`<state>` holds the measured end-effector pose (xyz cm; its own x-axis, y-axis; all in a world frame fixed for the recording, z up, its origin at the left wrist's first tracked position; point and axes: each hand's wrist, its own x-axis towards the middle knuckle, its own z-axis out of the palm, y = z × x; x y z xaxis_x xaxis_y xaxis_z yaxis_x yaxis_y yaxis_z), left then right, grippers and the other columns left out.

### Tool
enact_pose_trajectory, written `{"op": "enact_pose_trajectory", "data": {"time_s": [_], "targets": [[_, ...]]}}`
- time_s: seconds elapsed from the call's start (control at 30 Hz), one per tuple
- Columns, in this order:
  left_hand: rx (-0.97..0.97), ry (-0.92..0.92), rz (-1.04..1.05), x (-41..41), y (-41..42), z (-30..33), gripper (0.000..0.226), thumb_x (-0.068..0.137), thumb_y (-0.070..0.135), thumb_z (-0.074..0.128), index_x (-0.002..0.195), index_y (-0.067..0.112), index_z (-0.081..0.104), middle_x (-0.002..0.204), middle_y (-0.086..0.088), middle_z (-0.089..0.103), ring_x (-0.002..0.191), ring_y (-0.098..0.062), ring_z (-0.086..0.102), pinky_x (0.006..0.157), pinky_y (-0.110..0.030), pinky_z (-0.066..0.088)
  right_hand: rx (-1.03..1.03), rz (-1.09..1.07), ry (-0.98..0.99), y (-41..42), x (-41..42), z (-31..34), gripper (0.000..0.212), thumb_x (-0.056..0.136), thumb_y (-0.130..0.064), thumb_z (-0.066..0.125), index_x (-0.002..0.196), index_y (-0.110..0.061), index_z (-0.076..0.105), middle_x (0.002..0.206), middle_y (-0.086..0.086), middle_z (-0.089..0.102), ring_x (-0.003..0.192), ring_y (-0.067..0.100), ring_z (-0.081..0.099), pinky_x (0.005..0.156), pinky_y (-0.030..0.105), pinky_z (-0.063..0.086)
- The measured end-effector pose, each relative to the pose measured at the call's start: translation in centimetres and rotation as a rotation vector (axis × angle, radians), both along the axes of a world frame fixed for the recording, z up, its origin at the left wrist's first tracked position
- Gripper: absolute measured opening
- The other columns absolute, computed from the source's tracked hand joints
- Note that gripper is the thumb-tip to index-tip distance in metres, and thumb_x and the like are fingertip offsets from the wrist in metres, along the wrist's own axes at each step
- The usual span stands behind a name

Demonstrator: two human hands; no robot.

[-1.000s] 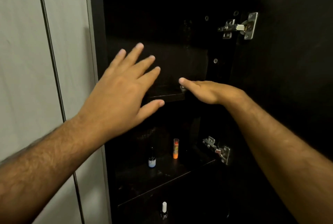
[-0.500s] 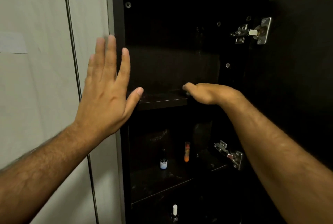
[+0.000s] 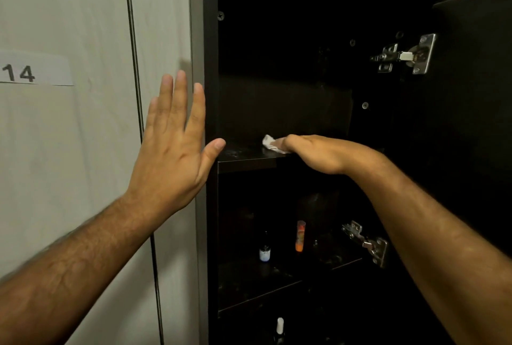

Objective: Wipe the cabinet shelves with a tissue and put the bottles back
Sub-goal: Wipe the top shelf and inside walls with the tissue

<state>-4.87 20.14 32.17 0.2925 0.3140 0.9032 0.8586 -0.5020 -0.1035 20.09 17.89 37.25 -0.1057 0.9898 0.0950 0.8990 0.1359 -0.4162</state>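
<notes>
Dim room, I'm facing a pale grey wall panel.
A white paper label reading "14" sits left of a thin dark vertical seam.

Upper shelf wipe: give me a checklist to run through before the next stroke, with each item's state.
1. Tissue lies on the upper shelf: ok.
2. Right hand has the tissue in its grip: ok.
3. Left hand is flat against the cabinet side, fingers straight: ok.
4. Shelf left of the tissue is free of bottles: ok.
5. Blue-label bottle and orange tube stand upright on the shelf below: ok.
6. Shelf already clean: cannot tell.
</notes>
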Motion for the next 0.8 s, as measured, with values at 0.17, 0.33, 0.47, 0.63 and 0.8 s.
{"op": "enact_pose_trajectory", "data": {"time_s": [0.17, 0.33, 0.47, 0.63, 0.8], "targets": [[-0.022, 0.009, -0.004, -0.5, -0.2, -0.5, 0.071, 0.099, 0.054, 0.017, 0.153, 0.017, -0.008, 0.161, -0.014, -0.011, 0.149, -0.025, -0.013, 0.121, -0.044, 0.000, -0.030, -0.176, -0.079, 0.8, -1.2, 0.2, 0.077, 0.083, -0.071, 0.015, 0.136, -0.030, 0.052, 0.149, -0.008, 0.043, 0.134, 0.017, 0.040, 0.113, 0.036, 0.025], [-0.035, -0.008, -0.015, -0.2, -0.1, -0.7, 0.071, 0.099, 0.052, 0.019, 0.155, 0.013, -0.003, 0.162, -0.015, -0.009, 0.149, -0.026, -0.011, 0.121, -0.044, 0.001, 0.097, 0.125, -0.087, -0.3, -4.5, -1.0, 0.053, 0.100, -0.048, 0.021, 0.142, -0.027, 0.047, 0.152, -0.007, 0.040, 0.136, 0.011, 0.036, 0.110, 0.032, 0.028], [-0.040, -0.002, 0.010, -0.4, -0.1, -0.8, 0.071, 0.099, 0.052, 0.021, 0.155, 0.014, -0.002, 0.162, -0.015, -0.008, 0.150, -0.026, -0.010, 0.121, -0.044, 0.002, 0.098, 0.235, 0.057, -2.3, -1.6, -1.2, 0.057, 0.094, -0.051, 0.029, 0.146, -0.030, 0.042, 0.153, -0.014, 0.036, 0.139, 0.001, 0.031, 0.118, 0.028, 0.021], [-0.049, 0.009, 0.010, -0.4, -0.1, -1.0, 0.069, 0.100, 0.051, 0.021, 0.154, 0.016, -0.003, 0.162, -0.015, -0.007, 0.150, -0.027, -0.009, 0.121, -0.045, 0.003, 0.055, 0.017, -0.052, -1.4, -0.8, -0.3, 0.048, 0.103, -0.045, 0.024, 0.142, -0.031, 0.047, 0.153, -0.005, 0.039, 0.137, 0.014, 0.036, 0.112, 0.032, 0.026], [-0.072, -0.009, -0.008, -0.4, -0.2, -1.0, 0.069, 0.099, 0.052, 0.020, 0.154, 0.018, -0.005, 0.162, -0.014, -0.008, 0.150, -0.026, -0.010, 0.121, -0.045, 0.003, 0.140, 0.200, -0.123, -1.8, -5.1, -1.0, 0.049, 0.102, -0.040, 0.027, 0.146, -0.025, 0.043, 0.155, -0.008, 0.035, 0.141, 0.008, 0.030, 0.112, 0.027, 0.022]]}}
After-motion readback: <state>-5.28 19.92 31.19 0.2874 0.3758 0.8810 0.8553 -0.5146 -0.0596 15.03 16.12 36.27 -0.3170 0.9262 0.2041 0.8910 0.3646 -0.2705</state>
